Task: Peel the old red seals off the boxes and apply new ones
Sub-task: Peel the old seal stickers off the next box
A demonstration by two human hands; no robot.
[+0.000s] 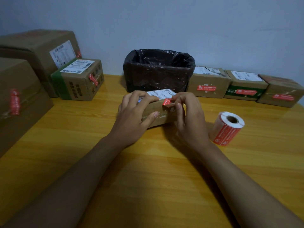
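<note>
Yellow wood tabletop (148, 170) with cardboard boxes, a bin and a seal roll.

Three big boxes stand at the far left, the nearest large box (18, 99) bearing a red seal; a bin lined with a black bag (158, 69) sits at the far centre, and three smaller sealed boxes (209, 83) line the far right. In the middle, just in front of the bin, lies the small box (156, 112): the left hand (133, 116) grips it, fingers curled over its top and thumb on its near side, while the right hand (189, 116) pinches the partly lifted old red seal (167, 102) at its top edge. The roll of new seals (227, 127) stands near right.
</note>
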